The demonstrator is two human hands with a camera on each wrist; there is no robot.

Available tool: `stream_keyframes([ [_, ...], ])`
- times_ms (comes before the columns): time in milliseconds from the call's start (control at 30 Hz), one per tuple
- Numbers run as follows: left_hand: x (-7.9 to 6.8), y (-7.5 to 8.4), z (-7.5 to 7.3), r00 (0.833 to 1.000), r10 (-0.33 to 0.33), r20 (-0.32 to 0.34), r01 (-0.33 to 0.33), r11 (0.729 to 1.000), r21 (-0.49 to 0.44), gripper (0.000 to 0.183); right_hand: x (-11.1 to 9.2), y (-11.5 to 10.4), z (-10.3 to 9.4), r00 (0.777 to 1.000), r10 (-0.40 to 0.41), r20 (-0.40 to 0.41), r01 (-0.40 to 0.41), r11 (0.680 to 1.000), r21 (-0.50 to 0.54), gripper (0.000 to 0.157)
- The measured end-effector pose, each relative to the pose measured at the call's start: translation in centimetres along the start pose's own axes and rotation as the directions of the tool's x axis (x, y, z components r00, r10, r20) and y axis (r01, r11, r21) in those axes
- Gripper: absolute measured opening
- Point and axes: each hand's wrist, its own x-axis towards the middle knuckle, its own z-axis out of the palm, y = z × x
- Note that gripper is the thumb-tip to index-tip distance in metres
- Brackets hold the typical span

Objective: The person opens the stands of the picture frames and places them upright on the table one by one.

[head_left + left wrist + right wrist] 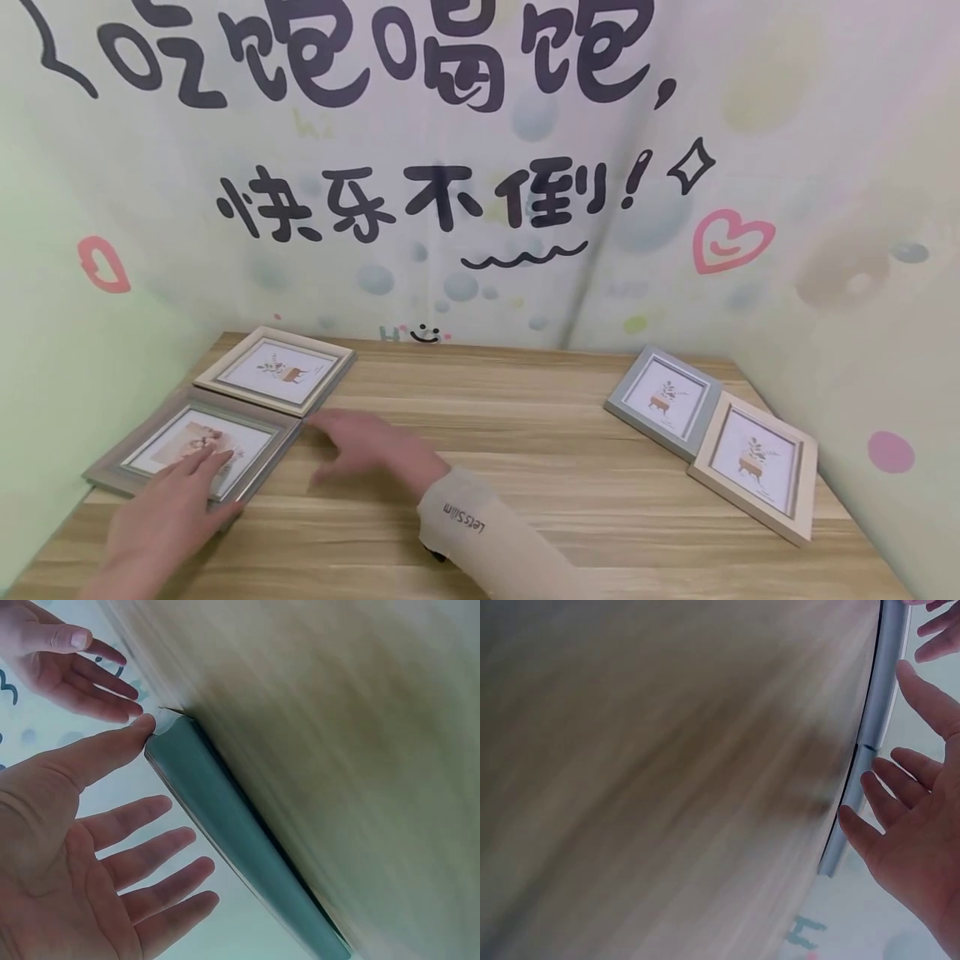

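On the left of the table lies a brown-grey picture frame (161, 429) with a photo print, and a cream picture frame (281, 371) adjoins its far side. My left hand (168, 508) is over the near right part of the brown-grey frame, fingers extended across the picture. In the left wrist view the left thumb tip is right at the end of that frame's side edge (232, 832). My right hand (371, 446) reaches to the corner where the two frames meet, fingers extended; the right wrist view has its fingertips along the frames' side edges (881, 697).
At the right of the wooden table (480, 417) lie a grey-blue picture frame (666, 400) and another cream frame (753, 462), corners adjoining, both with plant-pot prints. A white backdrop (480, 308) with dark lettering rises behind the table and along its sides.
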Motion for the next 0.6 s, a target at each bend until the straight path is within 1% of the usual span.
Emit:
stream_keyframes([
  [33, -0.1, 0.0, 0.0, 1.0, -0.006, 0.008, 0.006, 1.0, -0.001, 0.079, 0.1, -0.1, 0.1, 1.0, 0.004, 0.004, -0.004, 1.0, -0.003, 0.086],
  [167, -0.4, 0.1, 0.0, 0.999, -0.032, 0.025, 0.033, 0.999, -0.018, 0.08, 0.3, -0.4, 0.3, 1.0, 0.029, 0.012, -0.03, 0.998, 0.063, 0.092],
  [300, -0.7, 0.0, -0.1, 0.999, -0.049, 0.014, 0.05, 0.998, -0.036, 0.081, 0.6, -0.7, 0.4, 1.0, 0.027, 0.009, -0.027, 0.994, 0.106, 0.091],
  [400, -1.1, -0.2, -0.1, 0.997, -0.078, 0.018, 0.079, 0.995, -0.059, 0.085, 0.7, -0.8, 0.4, 1.0, 0.024, 0.013, -0.026, 0.988, 0.151, 0.089],
  [433, -1.3, -0.3, -0.1, 0.995, -0.093, 0.029, 0.094, 0.993, -0.066, 0.087, 0.8, -0.8, 0.4, 0.999, 0.028, 0.017, -0.031, 0.985, 0.17, 0.089],
  [500, -1.6, -0.5, -0.1, 0.989, -0.13, 0.073, 0.136, 0.987, -0.084, 0.095, 0.8, -0.8, 0.4, 0.999, 0.032, 0.013, -0.034, 0.977, 0.209, 0.088],
  [600, -2.1, -1.0, -0.1, 0.972, -0.178, 0.156, 0.195, 0.976, -0.102, 0.112, 0.8, -0.6, 0.3, 1.0, 0.024, 0.0, -0.023, 0.969, 0.248, 0.081],
])
